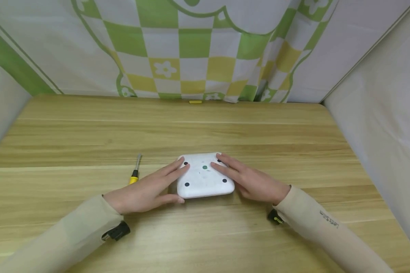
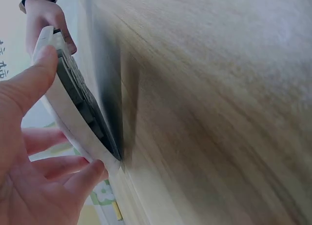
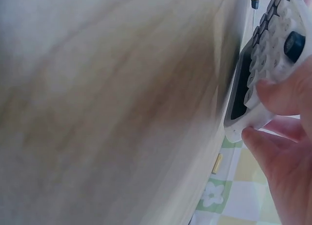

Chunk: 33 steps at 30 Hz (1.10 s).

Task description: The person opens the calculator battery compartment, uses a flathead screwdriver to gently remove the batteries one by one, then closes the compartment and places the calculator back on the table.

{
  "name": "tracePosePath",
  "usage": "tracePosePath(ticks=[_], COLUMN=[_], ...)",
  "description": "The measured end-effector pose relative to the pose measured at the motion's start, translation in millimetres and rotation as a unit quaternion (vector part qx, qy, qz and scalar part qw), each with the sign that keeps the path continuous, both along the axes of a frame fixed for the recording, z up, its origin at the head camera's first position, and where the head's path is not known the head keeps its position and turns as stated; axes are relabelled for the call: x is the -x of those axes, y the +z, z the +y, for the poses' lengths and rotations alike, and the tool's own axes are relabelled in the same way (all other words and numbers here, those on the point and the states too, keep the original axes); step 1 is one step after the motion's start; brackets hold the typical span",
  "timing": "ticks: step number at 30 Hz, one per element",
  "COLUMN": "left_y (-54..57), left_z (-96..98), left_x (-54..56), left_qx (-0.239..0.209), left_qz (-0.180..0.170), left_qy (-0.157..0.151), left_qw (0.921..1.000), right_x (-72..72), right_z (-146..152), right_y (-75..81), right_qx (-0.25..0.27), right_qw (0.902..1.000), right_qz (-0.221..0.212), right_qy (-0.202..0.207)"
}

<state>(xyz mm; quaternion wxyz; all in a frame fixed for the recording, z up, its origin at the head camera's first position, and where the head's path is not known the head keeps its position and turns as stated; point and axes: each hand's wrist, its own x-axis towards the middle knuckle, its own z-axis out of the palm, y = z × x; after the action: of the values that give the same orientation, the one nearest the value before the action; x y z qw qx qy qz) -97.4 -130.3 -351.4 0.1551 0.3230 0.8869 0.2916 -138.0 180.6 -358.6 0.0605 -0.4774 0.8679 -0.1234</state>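
Observation:
A white calculator is turned over, its back with dark round feet and a green dot facing up in the head view. My left hand grips its left side, thumb at the near edge and fingers on the back. From the right, my right hand grips it too, the thumb reaching the key side in the right wrist view. The calculator shows round white keys, darker keys, a dark knob and a dark screen panel there. In the left wrist view the calculator is tilted, its far edge low by the tabletop.
A screwdriver with a yellow and black handle lies left of the calculator, partly behind the left hand. A small yellow piece lies at the back edge of the wooden table. Behind hangs a green-and-yellow checked curtain.

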Motion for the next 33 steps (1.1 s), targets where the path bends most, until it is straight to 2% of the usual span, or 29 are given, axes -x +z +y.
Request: tracePosePath(ticks=[6,18,28,33], left_y=[1.2,4.9,4.6,6.8], left_z=[-1.5,-2.0,-2.7,-1.9], left_x=[-0.4,-1.5,-0.7,0.7], left_qx=[-0.007,-0.043,-0.059,-0.08], left_qz=[0.02,0.043,0.032,0.043], left_qy=[0.0,-0.001,0.017,0.017], left_qw=[0.9998,0.9982,0.9976,0.9957], right_x=[0.5,-0.3,0.3,0.3], right_z=[0.7,-0.8,-2.5,-2.2], right_y=[-0.1,1.1,7.5,8.0], right_qx=[0.013,0.058,0.087,0.096], right_qw=[0.9999,0.9976,0.9953,0.9949], right_qz=[0.004,-0.009,-0.009,-0.001], right_qy=[0.001,-0.036,-0.041,-0.032])
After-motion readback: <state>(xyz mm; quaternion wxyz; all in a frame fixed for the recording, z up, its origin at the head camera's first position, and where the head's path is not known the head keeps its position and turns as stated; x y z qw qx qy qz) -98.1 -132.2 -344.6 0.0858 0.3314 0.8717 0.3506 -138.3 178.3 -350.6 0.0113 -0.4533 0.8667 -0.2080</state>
